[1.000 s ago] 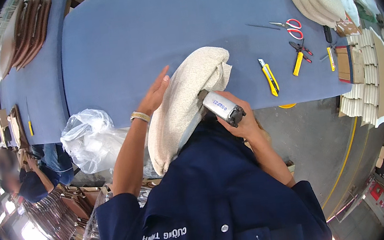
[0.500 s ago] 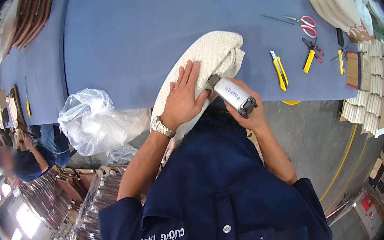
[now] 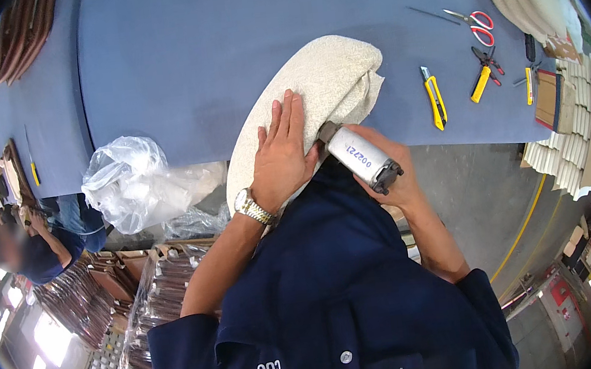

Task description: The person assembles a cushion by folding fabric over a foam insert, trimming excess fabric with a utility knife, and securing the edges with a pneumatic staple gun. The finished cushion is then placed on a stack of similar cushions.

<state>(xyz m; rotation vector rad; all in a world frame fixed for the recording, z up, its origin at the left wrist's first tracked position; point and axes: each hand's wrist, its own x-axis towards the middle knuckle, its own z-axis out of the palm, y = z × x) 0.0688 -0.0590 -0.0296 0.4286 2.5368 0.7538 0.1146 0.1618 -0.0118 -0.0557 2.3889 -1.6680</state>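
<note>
A cream, fabric-covered padded piece (image 3: 326, 66), rounded at its far end, lies tilted across the near edge of the blue table, with folded loose cloth along its right side. My left hand (image 3: 279, 146) rests flat on it, fingers stretched out and thumb towards the right edge. In my right hand (image 3: 390, 164) is a silver staple gun (image 3: 357, 151) with a black end cap, gripped by its handle. The nose of the gun meets the right edge of the padded piece, close to my left thumb. Its exact contact point is hidden.
On the blue table (image 3: 220, 19) to the right lie a yellow box cutter (image 3: 436, 101), pliers (image 3: 483, 75) and red-handled scissors (image 3: 477, 23). Clear plastic wrap (image 3: 130, 184) hangs at the near edge, left. A co-worker (image 3: 49, 243) is at far left.
The view has shifted slightly. The staple gun's nose has moved a little nearer to me along the edge of the padded piece. My left hand stays flat on the fabric.
</note>
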